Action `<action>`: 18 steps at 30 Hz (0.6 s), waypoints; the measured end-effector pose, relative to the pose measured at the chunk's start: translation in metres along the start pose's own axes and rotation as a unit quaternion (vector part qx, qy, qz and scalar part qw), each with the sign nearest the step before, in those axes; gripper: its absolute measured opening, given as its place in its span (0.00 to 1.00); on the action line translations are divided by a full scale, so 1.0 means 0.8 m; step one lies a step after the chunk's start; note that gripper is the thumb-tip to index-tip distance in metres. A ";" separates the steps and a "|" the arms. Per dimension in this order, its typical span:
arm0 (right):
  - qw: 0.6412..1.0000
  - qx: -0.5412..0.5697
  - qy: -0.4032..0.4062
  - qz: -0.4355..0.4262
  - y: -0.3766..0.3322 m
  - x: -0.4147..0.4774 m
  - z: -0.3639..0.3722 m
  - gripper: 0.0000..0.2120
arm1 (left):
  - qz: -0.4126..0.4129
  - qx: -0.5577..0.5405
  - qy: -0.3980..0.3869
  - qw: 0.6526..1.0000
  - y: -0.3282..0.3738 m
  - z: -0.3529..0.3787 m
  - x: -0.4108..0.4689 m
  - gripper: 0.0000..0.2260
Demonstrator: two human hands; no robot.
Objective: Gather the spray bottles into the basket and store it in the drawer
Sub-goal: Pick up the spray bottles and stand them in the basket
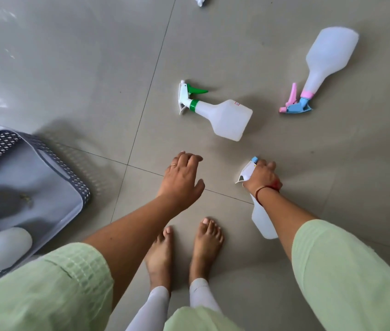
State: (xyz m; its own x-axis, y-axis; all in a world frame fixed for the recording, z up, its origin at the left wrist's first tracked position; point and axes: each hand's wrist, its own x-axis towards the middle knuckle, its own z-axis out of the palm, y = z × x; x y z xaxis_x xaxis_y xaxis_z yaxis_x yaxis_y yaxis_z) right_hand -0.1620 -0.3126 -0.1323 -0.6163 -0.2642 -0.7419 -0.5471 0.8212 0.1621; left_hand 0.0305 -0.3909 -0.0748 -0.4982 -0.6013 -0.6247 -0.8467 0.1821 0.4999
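The grey floor point(70, 68) carries everything. The basket point(46, 163), already holding two white bottles, sits left of the bare feet. Beyond the feet lie a green-trigger bottle point(222, 118) and a pink-trigger bottle point(327, 63). The right hand point(262, 177) is clenched around a blue-tipped bottle point(264, 220); carry it level to the basket. The left hand point(182, 177) hangs released, fingers spread.

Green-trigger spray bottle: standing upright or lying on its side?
Lying on its side. The green-trigger spray bottle rests flat on the tiled floor, nozzle end toward the left and base toward the right, untouched by either hand.
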 end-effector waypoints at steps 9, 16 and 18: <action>0.986 -0.061 -0.004 -0.153 -0.037 -0.075 -0.025 0.31 | -0.154 -0.170 -0.025 0.973 0.019 -0.005 -0.027 0.23; 0.933 -0.031 0.046 -0.355 -0.117 -0.152 -0.053 0.16 | -0.184 -0.244 0.052 0.951 0.023 -0.057 -0.032 0.19; 0.922 -0.023 0.061 -0.382 -0.140 -0.158 -0.060 0.14 | -0.170 -0.216 0.088 0.957 0.012 -0.077 -0.033 0.15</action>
State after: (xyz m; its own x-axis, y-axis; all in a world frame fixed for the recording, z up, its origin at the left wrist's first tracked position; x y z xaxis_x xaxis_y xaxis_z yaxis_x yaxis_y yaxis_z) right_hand -0.0504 -0.3956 -0.0254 -0.0977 -0.8137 -0.5730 -0.8696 0.3498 -0.3485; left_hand 0.0473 -0.4212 -0.0161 -0.1354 -0.6971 -0.7041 -0.7795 -0.3637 0.5100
